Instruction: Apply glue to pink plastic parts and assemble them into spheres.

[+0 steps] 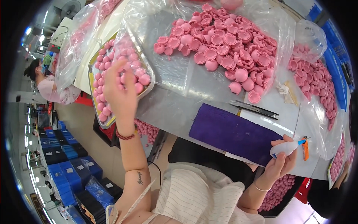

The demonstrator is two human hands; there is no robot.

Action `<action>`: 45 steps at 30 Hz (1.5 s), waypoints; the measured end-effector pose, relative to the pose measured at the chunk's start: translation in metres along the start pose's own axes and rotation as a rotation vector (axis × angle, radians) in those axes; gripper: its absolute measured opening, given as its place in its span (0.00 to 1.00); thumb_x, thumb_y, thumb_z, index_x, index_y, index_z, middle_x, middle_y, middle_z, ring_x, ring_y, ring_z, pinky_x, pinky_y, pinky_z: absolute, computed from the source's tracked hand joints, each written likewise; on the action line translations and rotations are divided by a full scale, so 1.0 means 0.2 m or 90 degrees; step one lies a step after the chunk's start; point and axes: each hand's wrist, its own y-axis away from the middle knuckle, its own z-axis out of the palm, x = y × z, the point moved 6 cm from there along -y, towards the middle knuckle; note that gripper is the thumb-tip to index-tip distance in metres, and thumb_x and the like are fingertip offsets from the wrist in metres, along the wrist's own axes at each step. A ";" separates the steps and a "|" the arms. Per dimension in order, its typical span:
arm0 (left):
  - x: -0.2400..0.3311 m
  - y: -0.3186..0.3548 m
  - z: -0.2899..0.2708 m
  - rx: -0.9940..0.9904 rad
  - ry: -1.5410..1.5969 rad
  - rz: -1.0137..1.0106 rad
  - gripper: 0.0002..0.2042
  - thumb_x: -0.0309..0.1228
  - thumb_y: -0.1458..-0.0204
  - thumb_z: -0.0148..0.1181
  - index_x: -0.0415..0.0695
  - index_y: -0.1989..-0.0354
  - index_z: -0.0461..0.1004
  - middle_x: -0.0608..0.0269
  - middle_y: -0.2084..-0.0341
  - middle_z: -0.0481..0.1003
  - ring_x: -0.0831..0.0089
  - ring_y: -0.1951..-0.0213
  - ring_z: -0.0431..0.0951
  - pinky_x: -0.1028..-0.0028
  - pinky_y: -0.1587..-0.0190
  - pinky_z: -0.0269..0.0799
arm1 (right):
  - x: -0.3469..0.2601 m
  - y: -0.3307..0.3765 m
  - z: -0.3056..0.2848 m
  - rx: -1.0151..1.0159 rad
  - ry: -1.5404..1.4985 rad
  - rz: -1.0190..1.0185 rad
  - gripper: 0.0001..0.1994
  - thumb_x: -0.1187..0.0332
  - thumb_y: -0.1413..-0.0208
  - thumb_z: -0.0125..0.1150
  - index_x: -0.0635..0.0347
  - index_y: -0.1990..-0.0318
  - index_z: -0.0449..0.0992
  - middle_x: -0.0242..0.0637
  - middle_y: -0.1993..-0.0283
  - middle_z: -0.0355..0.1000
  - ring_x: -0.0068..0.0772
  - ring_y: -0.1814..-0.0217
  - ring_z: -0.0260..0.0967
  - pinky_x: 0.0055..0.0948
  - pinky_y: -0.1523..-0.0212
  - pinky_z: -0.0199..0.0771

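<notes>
My left hand (121,89), blurred by motion, hangs over a metal tray (152,80) of small pink balls (100,80). Its fingers look apart, and I make out nothing held between them. At the right, my right hand (281,160) is closed round a small white squeeze bottle (284,148) with a blue tip and a thin needle. The bottle lies tilted, its tip pointing right, above the end of a purple cloth (231,130). Beyond the cloth is a big heap of pink hollow half-shells and balls (227,44) on clear plastic.
A utility knife (255,109) rests behind the cloth. An orange-handled object (305,150) lies by the bottle tip. More pink shells (315,80) fill a plastic bag at the right. Bins of pink pieces (278,192) stand below the table edge. Another person (48,84) sits at far left.
</notes>
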 end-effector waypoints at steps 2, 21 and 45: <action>0.18 0.04 0.17 -0.152 0.076 0.089 0.11 0.27 0.52 0.52 0.39 0.59 0.70 0.53 0.60 0.72 0.59 0.54 0.69 0.67 0.51 0.63 | 0.01 0.00 0.00 -0.001 0.002 0.004 0.23 0.60 0.47 0.51 0.77 0.55 0.64 0.45 0.71 0.69 0.28 0.68 0.67 0.19 0.67 0.61; 0.70 0.28 0.25 -0.455 0.686 -0.042 0.10 0.20 0.50 0.50 0.38 0.58 0.71 0.63 0.72 0.71 0.80 0.74 0.71 0.82 0.74 0.67 | -0.06 0.01 0.07 -0.029 -0.235 0.136 0.22 0.54 0.46 0.48 0.69 0.60 0.61 0.61 0.64 0.69 0.32 0.79 0.67 0.19 0.84 0.62; 0.87 0.69 0.56 -0.677 1.086 -0.391 0.18 0.16 0.52 0.52 0.32 0.51 0.62 0.51 0.51 0.66 0.70 0.54 0.70 0.72 0.53 0.70 | -0.06 -0.08 0.00 0.052 -0.062 -0.170 0.31 0.42 0.52 0.47 0.70 0.68 0.72 0.36 0.75 0.61 0.26 0.78 0.53 0.22 0.80 0.45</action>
